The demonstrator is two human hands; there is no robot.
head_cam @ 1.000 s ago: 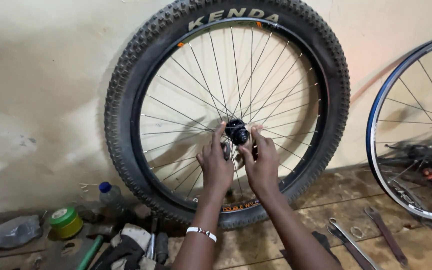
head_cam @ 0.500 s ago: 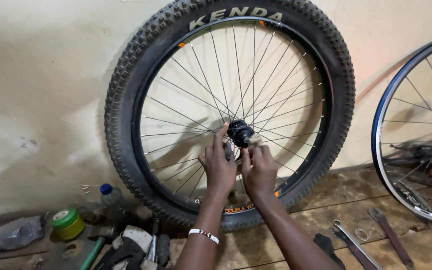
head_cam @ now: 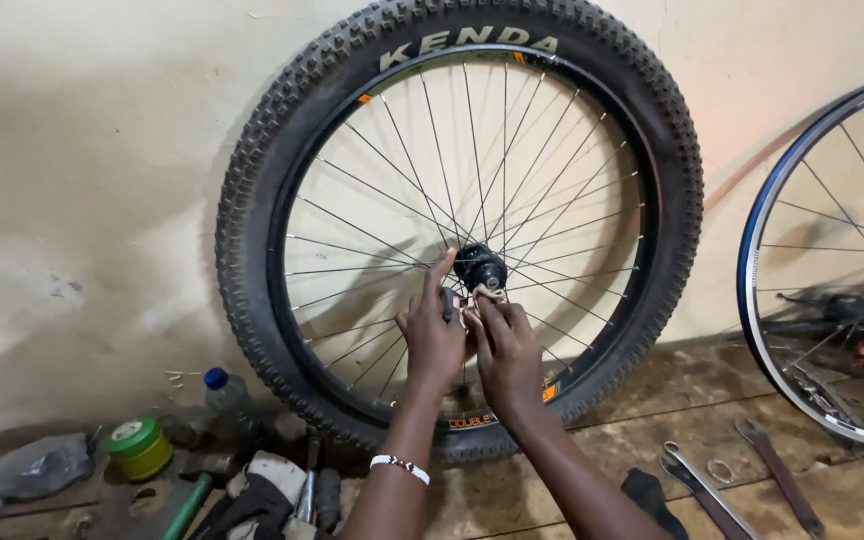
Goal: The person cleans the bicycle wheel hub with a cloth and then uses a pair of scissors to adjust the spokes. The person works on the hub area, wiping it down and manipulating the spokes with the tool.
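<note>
Left hand (head_cam: 434,340) pinches a small dark part at the hub's (head_cam: 479,267) 8 o'clock, forefinger raised. Right hand (head_cam: 507,352) fingers closed on hub underside. Wheel (head_cam: 252,200) upright against wall (head_cam: 72,150). Wrenches (head_cam: 712,490) at 4 o'clock; green tin (head_cam: 139,447) at 8.

Both my hands up close together, fingers busy

My left hand (head_cam: 434,340) is raised with its back toward me, the index finger stretched straight up and the other fingers curled in; a pale beaded band sits on that wrist. My right hand (head_cam: 508,350) is just beside it, nearly touching, its back also toward me, with thumb and fingertips (head_cam: 482,303) pinched together at the top. Both forearms rise from the lower edge and angle inward, the right one coming in more steeply from the side.
</note>
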